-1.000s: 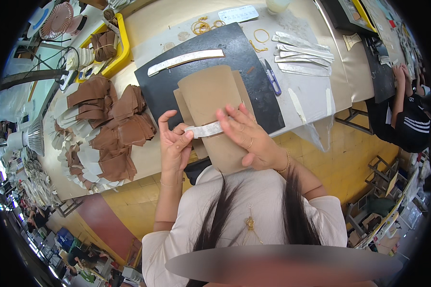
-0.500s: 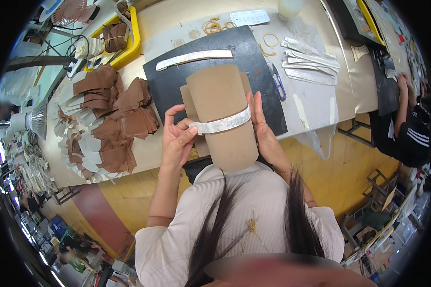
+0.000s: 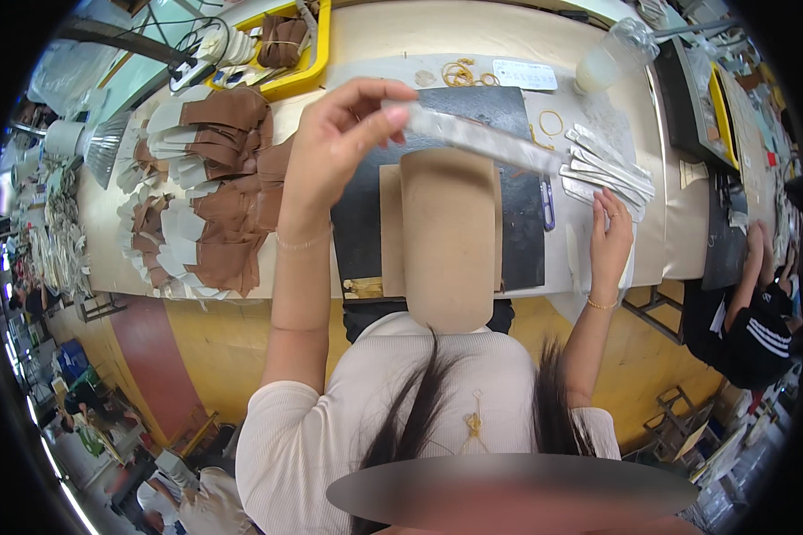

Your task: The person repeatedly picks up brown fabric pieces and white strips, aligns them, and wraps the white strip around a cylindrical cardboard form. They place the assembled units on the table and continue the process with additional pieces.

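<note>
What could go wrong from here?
The left hand grips the whitish strip near one end, so its free end might swing and snag. The right hand is at the near edge of the overlapping pile of whitish strips, so it could disturb several. The purple-handled scissors lie close by and might get knocked.

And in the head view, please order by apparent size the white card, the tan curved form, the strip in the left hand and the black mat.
1. Black mat, by outline, though partly covered
2. Tan curved form
3. Strip in the left hand, perhaps enlarged by nearness to the camera
4. White card
</note>
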A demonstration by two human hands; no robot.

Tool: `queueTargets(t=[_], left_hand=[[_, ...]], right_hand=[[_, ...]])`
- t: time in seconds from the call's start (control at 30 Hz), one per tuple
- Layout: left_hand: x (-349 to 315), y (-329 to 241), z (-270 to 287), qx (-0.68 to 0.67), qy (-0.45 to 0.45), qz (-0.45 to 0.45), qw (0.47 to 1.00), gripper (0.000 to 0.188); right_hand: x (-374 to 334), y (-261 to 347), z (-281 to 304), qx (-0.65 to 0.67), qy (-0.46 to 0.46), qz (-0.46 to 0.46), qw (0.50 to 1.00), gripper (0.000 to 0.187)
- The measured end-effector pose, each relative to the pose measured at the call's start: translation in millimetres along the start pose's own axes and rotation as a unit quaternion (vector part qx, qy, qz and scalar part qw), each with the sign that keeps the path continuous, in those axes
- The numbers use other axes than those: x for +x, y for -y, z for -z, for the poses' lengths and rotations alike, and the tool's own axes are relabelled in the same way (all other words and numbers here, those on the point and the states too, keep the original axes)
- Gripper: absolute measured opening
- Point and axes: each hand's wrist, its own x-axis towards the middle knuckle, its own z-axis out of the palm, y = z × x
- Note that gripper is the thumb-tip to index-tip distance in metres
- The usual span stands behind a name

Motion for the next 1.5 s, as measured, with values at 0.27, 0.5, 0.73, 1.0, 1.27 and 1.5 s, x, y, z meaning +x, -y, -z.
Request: queueTargets(t=[0.27,0.5,0.73,1.0,1.27,1.5], left_hand=[[13.1,49.6,35.9,0.566,-0.108,0.001,0.817,0.034],[-58.7,-17.9,123.5,0.348,-0.159,0.077,0.921,0.029],[-92.1,-36.4,328.1,0.369,-0.459,0.168,0.791,0.028],[-74.4,67.5,546.8,0.640,-0.371,0.241,0.628,0.029],[-91.5,114.3,640.4,0.753,-0.203,0.302,0.549,0.033],[-93.0,83.3,670.5,0.636,-0.198,0.270,0.696,0.015]], right_hand=[[1.7,-35.1,-19.1,-0.097,-0.009,0.074,0.993,0.026],[11.6,-33.2,-13.0,-0.084,-0.002,0.114,0.990,0.020],[12.4,-21.5,-7.8,-0.120,0.029,0.115,0.986,0.010],[11.9,-31.7,9.9,-0.031,0.169,0.017,0.985,0.021],[26.5,-48.3,22.3,0.196,0.194,-0.114,0.954,0.022],[38.5,-61.2,27.2,0.151,0.266,-0.161,0.938,0.019]])
